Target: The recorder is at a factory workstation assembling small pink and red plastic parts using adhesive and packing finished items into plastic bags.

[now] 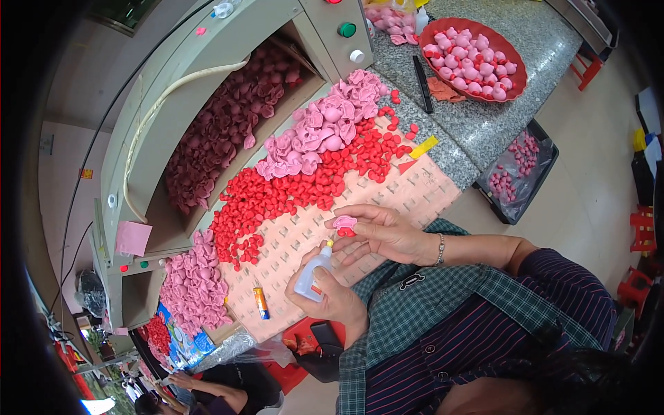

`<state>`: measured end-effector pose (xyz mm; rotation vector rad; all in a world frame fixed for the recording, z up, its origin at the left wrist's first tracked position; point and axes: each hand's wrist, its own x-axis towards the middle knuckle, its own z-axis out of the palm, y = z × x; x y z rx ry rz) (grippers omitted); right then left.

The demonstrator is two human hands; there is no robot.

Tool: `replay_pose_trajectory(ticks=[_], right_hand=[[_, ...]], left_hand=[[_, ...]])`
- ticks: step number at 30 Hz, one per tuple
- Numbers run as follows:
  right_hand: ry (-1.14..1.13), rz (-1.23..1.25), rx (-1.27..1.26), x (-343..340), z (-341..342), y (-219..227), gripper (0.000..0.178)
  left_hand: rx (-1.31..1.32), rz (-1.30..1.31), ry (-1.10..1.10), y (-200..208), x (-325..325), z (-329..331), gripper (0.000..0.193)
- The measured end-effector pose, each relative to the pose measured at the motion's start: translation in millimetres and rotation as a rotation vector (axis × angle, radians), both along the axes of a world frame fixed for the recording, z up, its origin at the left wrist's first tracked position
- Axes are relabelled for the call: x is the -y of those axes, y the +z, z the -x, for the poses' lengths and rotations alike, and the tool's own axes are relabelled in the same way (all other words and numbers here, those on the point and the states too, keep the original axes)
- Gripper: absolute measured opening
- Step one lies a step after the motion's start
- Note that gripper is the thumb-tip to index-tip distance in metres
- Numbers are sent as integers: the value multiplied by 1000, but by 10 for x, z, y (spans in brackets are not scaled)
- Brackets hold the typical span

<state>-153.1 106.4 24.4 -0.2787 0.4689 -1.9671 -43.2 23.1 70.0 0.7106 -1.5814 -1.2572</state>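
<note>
My left hand [328, 301] is wrapped round a small translucent glue bottle [315, 275] with a yellow nozzle tip, which points up toward my other hand. My right hand [391, 235], with a bracelet at the wrist, pinches a small pink moulded piece [344, 221] with red parts [345, 232] at its lower edge. The nozzle is just below that piece, a little apart from it. Under both hands lies a pink patterned mat [277, 242]. Loose red pieces [277, 197] and pink cup-like pieces [325, 124] are heaped along its far side.
More pink pieces [194, 280] lie at left, and others fill the grey machine's opening [232, 117]. An orange-and-blue tube [261, 303] rests on the mat. A red basket [515, 86] of pink-and-red figures and a black stick [422, 84] sit on the granite counter [463, 131]. A black crate [512, 216] stands on the floor.
</note>
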Motion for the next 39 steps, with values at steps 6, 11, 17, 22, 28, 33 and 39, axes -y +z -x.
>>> replay_pose_trajectory(ticks=[6, 11, 17, 22, 28, 33, 39], right_hand=[[-3, 3, -8, 0, -3, -6, 44], [11, 19, 43, 5, 8, -3, 45], [26, 29, 59, 8, 9, 6, 46], [19, 32, 51, -4, 10, 10, 46], [7, 18, 56, -4, 4, 11, 46], [-18, -14, 48, 29, -8, -27, 47], [-65, 4, 36, 43, -35, -83, 43]], left_hand=[[-19, -5, -1, 10, -7, 21, 29], [-62, -15, 9, -41, 15, 19, 29], [-64, -14, 35, -37, -3, 27, 29], [-43, -19, 62, -53, -8, 38, 29], [-15, -1, 47, -33, -7, 31, 29], [-158, -113, 13, -85, 6, 18, 36], [-269, -296, -60, -64, 8, 18, 46]])
